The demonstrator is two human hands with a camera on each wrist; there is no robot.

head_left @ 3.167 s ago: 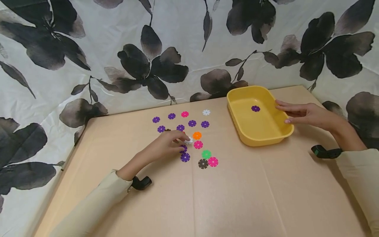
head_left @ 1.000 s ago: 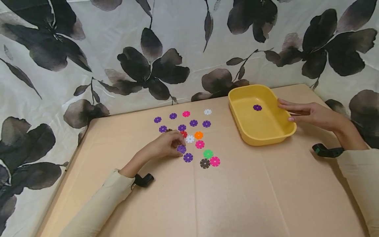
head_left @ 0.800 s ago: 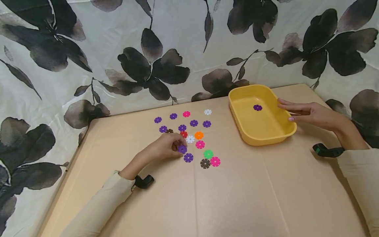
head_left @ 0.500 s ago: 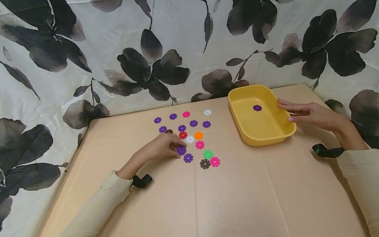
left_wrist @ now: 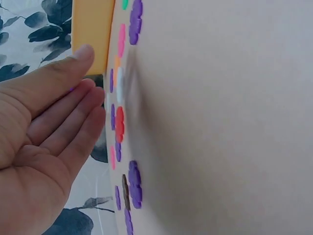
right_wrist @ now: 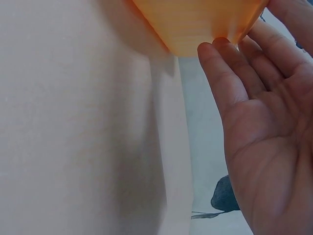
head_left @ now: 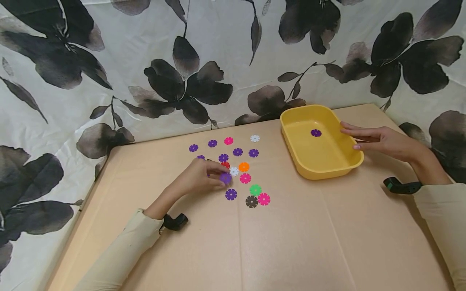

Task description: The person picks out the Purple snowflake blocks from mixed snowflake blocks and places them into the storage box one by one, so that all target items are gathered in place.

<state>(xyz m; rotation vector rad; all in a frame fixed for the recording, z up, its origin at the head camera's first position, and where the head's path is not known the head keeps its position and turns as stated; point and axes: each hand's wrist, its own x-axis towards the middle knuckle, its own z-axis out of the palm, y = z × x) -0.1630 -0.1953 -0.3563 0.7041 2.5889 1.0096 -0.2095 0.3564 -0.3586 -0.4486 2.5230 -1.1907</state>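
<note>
Purple disc (head_left: 225, 178): flower-shaped, pinched at the fingertips of the left hand (head_left: 202, 176), lifted just above the counter (head_left: 291, 242) at the near-left edge of the scattered pieces. Right hand (head_left: 378, 140): fingers straight, resting against the right wall of the yellow tray (head_left: 329, 169). Tray holds one purple piece (head_left: 315, 132). Loose discs beside the left hand: white (head_left: 234, 171), red (head_left: 226, 165), orange (head_left: 243, 166), pink (head_left: 245, 178), purple (head_left: 231, 194), green (head_left: 255, 189), dark brown (head_left: 251, 201). Floral curtain (head_left: 109, 60) behind.

Head view high, downward; wrist views close, sharing tray (head_left: 322, 163).
</note>
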